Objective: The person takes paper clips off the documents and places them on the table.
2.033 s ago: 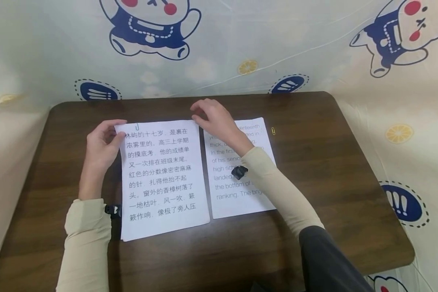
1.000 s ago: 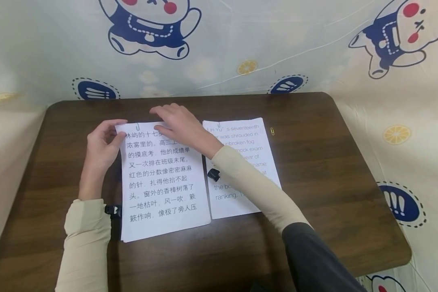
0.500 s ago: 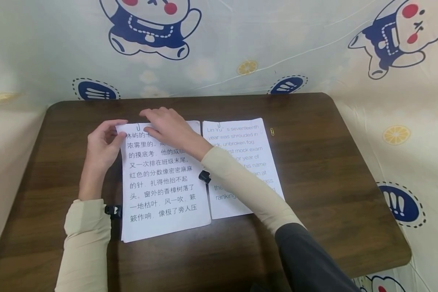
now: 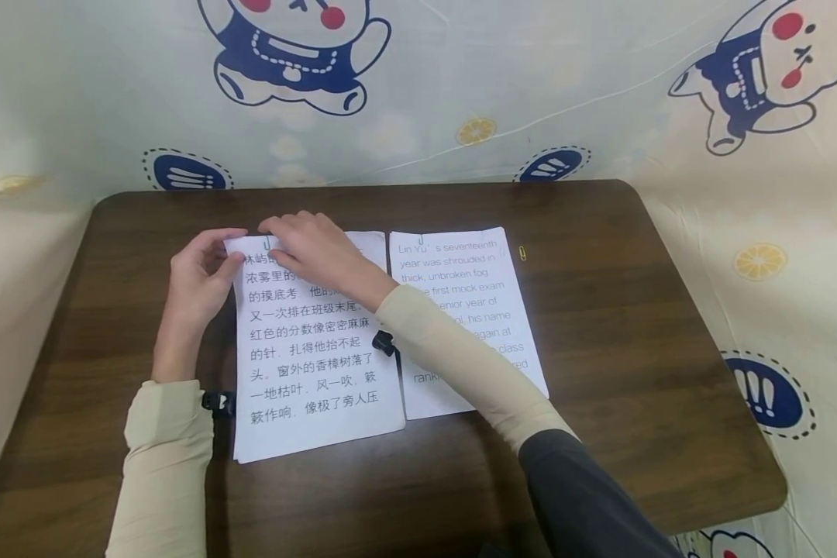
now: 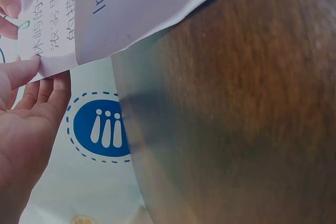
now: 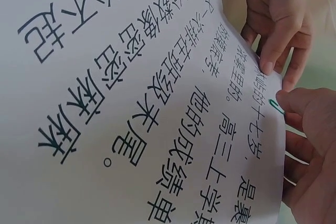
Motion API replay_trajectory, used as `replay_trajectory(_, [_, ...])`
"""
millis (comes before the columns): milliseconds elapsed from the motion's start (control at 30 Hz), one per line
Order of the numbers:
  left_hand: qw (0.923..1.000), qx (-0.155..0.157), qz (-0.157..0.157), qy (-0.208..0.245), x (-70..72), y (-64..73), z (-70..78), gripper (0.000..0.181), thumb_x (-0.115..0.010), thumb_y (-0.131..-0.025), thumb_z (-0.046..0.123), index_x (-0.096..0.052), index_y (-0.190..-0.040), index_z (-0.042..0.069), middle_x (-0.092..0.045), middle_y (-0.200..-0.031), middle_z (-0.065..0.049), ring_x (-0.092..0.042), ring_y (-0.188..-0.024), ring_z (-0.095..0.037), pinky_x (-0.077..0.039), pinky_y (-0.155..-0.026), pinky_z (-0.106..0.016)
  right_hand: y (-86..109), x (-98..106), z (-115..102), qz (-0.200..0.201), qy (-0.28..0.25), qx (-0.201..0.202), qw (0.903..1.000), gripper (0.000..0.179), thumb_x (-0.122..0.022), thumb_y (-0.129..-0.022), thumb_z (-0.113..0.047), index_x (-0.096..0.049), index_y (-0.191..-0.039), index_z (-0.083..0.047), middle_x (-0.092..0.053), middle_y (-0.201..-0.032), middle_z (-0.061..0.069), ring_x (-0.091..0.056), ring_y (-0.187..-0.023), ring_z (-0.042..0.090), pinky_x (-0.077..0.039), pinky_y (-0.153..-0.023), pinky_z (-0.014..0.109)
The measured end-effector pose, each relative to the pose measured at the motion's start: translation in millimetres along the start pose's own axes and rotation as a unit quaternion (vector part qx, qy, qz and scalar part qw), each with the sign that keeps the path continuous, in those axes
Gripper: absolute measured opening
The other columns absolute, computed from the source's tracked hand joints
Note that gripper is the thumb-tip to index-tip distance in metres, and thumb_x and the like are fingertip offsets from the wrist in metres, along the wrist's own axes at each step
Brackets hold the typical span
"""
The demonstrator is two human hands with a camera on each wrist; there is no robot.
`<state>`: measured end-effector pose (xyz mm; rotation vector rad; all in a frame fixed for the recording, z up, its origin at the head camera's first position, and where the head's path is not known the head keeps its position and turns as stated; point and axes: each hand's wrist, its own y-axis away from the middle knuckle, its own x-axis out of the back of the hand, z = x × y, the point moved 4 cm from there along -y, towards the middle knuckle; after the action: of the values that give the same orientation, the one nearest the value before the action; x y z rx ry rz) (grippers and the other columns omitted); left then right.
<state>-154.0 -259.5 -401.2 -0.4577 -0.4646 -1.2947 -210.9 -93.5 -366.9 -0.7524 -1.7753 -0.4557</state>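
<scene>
A stack of white paper point(image 4: 314, 364) with large printed Chinese text lies on the left half of the table, its top edge lifted in the wrist views. My left hand point(image 4: 198, 279) pinches its top left corner, thumb in front and fingers behind. A green paper clip point(image 6: 273, 106) sits on the top edge near that corner. My right hand point(image 4: 321, 252) grips the same edge just beside it; in the right wrist view the right thumb point(image 6: 302, 100) overlaps the clip's end and the other fingers are behind the paper. The fingertips behind the sheets are hidden.
A second stack of paper point(image 4: 460, 271) with English text lies to the right, partly under my right forearm, with a small clip point(image 4: 421, 240) at its top. A loose yellow paper clip point(image 4: 522, 253) lies beyond it on the brown table point(image 4: 635, 372). A patterned curtain point(image 4: 418, 77) hangs behind.
My right hand has moved left along the top edge, from the stack's right corner to the clip, uncovering more of the English sheet. My left hand keeps its grip on the corner.
</scene>
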Motion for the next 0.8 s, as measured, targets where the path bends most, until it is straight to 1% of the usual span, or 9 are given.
replay_trajectory(133, [0.9999, -0.01, 0.004, 0.0, -0.3, 0.1, 1.1, 0.039, -0.058, -0.101, 0.026, -0.058, -0.139, 0.02, -0.061, -0.134, -0.008, -0.056, -0.105, -0.004, -0.049, -0.097, -0.017, -0.8, -3.0, -0.9, 0.003, 0.001, 0.006, 1.0, 0.046, -0.051, -0.104, -0.037, -0.049, -0.147, -0.021, -0.063, -0.139, -0.005, -0.058, -0.115, 0.008, -0.041, -0.096, 0.019])
replay_trajectory(333, [0.9998, -0.019, 0.008, 0.001, -0.4, -0.4, 2.3, 0.038, -0.057, -0.101, 0.024, -0.059, -0.138, 0.018, -0.061, -0.134, -0.009, -0.056, -0.106, -0.003, -0.049, -0.1, -0.02, -1.5, -4.7, -2.6, 0.0, -0.003, 0.003, 1.0, 0.047, -0.052, -0.103, -0.036, -0.048, -0.148, -0.021, -0.063, -0.138, -0.006, -0.058, -0.115, 0.007, -0.04, -0.096, 0.018])
replay_trajectory(500, [0.9998, -0.02, 0.007, 0.004, -0.6, -0.1, 3.1, 0.038, -0.057, -0.101, 0.024, -0.059, -0.139, 0.018, -0.061, -0.135, -0.009, -0.056, -0.106, -0.004, -0.049, -0.1, -0.022, -2.4, -6.3, -3.5, 0.007, -0.001, 0.005, 1.0, 0.044, -0.051, -0.104, -0.033, -0.049, -0.147, -0.021, -0.063, -0.137, -0.006, -0.058, -0.113, 0.006, -0.041, -0.095, 0.018])
replay_trajectory(667, [0.9996, -0.023, 0.012, 0.005, -0.2, 0.4, 3.2, 0.037, -0.058, -0.101, 0.024, -0.059, -0.138, 0.018, -0.061, -0.133, -0.01, -0.056, -0.104, -0.003, -0.049, -0.101, -0.022, -4.5, -8.0, -6.3, 0.014, 0.002, 0.015, 0.9998, 0.041, -0.048, -0.106, -0.028, -0.05, -0.146, -0.019, -0.063, -0.137, -0.004, -0.058, -0.114, 0.008, -0.042, -0.096, 0.019])
replay_trajectory(800, [0.9996, -0.025, 0.014, 0.007, 0.0, 0.5, 3.1, 0.037, -0.058, -0.101, 0.024, -0.06, -0.138, 0.018, -0.062, -0.133, -0.01, -0.056, -0.104, -0.003, -0.049, -0.101, -0.023, -4.9, -8.3, -6.9, 0.019, -0.002, 0.013, 0.9997, 0.04, -0.047, -0.106, -0.028, -0.051, -0.144, -0.019, -0.063, -0.135, -0.005, -0.058, -0.112, 0.007, -0.042, -0.095, 0.018])
